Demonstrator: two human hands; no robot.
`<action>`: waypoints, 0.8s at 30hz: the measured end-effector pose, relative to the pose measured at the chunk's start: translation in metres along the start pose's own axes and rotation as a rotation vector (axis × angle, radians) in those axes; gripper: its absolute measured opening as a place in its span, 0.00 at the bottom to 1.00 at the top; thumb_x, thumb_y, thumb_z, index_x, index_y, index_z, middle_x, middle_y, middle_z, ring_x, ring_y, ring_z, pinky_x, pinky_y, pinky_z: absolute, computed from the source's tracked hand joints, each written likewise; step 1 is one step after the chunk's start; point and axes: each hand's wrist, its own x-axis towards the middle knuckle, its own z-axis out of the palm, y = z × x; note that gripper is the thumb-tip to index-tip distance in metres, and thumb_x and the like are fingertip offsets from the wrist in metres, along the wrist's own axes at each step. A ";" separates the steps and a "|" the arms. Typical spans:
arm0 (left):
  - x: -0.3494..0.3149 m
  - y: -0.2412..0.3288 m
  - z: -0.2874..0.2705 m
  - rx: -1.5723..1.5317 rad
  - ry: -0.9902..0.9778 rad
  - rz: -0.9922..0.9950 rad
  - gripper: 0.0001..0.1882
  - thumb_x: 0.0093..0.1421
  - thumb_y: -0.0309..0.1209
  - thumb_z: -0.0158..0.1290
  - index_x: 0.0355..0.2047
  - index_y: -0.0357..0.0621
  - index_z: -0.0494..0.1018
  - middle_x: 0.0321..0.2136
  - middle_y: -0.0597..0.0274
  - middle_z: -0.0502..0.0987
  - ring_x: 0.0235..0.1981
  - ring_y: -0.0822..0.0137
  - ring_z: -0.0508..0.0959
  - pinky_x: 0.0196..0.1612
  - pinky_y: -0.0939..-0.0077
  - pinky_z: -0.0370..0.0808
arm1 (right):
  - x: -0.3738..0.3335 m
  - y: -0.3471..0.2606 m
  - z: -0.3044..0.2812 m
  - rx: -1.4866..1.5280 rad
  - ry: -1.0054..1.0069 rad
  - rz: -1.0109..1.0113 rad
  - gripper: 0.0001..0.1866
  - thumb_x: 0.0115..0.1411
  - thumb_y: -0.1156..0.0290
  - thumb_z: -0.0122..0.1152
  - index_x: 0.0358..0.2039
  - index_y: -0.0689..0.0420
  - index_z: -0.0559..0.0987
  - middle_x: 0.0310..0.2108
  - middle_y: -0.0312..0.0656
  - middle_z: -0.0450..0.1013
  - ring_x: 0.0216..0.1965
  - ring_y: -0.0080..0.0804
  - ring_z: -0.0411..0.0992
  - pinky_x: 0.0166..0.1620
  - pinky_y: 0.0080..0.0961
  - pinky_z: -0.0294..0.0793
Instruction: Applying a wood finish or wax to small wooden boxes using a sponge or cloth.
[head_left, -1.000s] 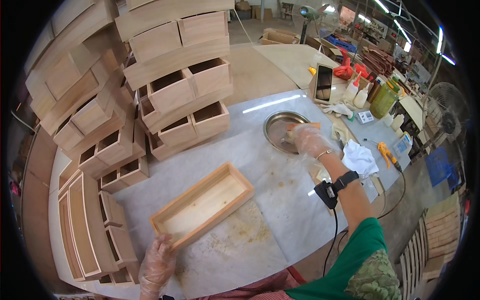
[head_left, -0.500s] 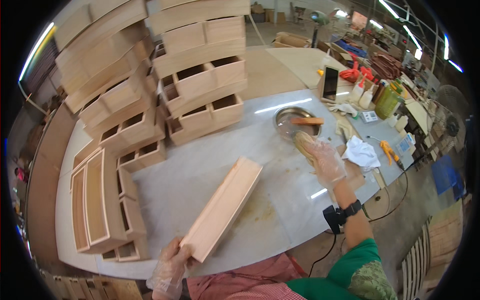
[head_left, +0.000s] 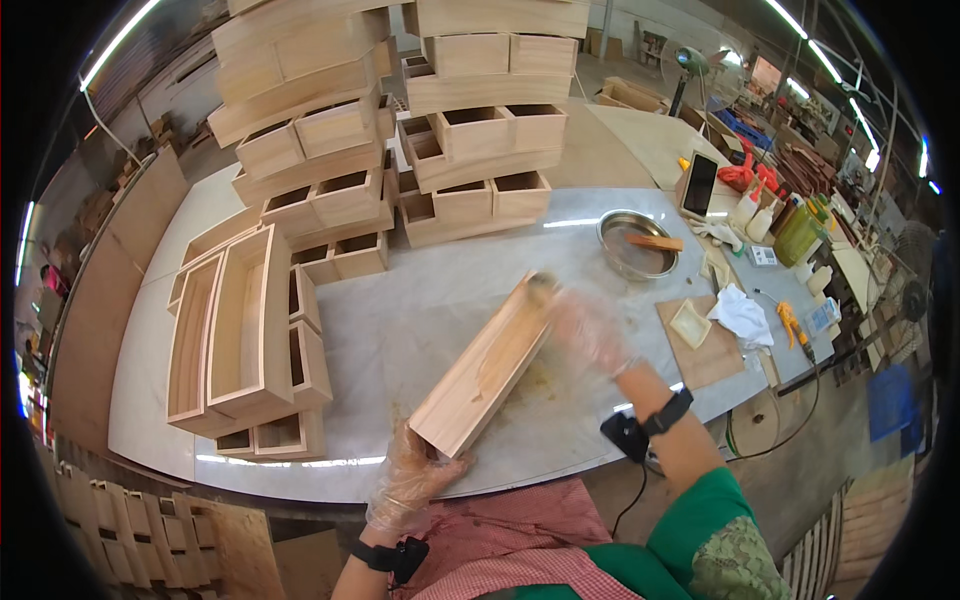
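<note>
A long pale wooden box lies tilted across the near middle of the table, a darker wet-looking streak running along its upward face. At its near end my left hand, in a clear plastic glove, grips the box. My right hand, gloved too and smeared by motion, is at the box's far end. It presses a small yellowish-tan rag on the wood there. Beyond it stands a round metal bowl with liquid in it and a wooden-handled tool across its rim.
Stacks of wooden drawer boxes rise at the back; more boxes stand on the left. A white cloth, a shallow dish, an orange glue gun, bottles and an upright phone crowd the right.
My right hand has come from the bowl to the box's far end with the rag. A wet streak now shows on the wood. My left hand's grip has shifted at the near end.
</note>
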 end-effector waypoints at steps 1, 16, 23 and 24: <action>0.001 -0.005 -0.001 0.036 0.008 0.023 0.41 0.50 0.28 0.69 0.60 0.38 0.59 0.56 0.54 0.70 0.54 0.67 0.73 0.55 0.70 0.74 | -0.009 -0.015 0.014 0.098 0.073 -0.220 0.13 0.68 0.65 0.51 0.48 0.57 0.76 0.38 0.33 0.76 0.34 0.27 0.75 0.35 0.28 0.78; 0.002 -0.012 -0.001 0.242 0.088 0.060 0.40 0.48 0.34 0.70 0.57 0.34 0.60 0.49 0.51 0.75 0.49 0.61 0.77 0.52 0.69 0.74 | 0.058 0.035 -0.008 -2.983 0.291 -0.987 0.21 0.67 0.68 0.51 0.59 0.57 0.70 0.48 0.41 0.73 0.46 0.33 0.73 0.49 0.30 0.75; 0.003 0.001 0.000 0.394 0.104 0.148 0.40 0.46 0.37 0.71 0.54 0.34 0.64 0.46 0.49 0.76 0.45 0.58 0.79 0.47 0.67 0.77 | 0.044 0.059 -0.026 -3.343 0.054 -1.021 0.22 0.68 0.68 0.48 0.61 0.57 0.69 0.49 0.40 0.75 0.46 0.32 0.76 0.47 0.30 0.78; 0.001 0.001 0.000 0.395 0.099 0.145 0.40 0.46 0.37 0.71 0.54 0.34 0.64 0.46 0.49 0.76 0.45 0.58 0.79 0.47 0.67 0.77 | 0.039 0.032 -0.027 -3.197 0.201 -1.048 0.22 0.68 0.69 0.46 0.61 0.58 0.68 0.55 0.44 0.72 0.51 0.33 0.75 0.51 0.28 0.77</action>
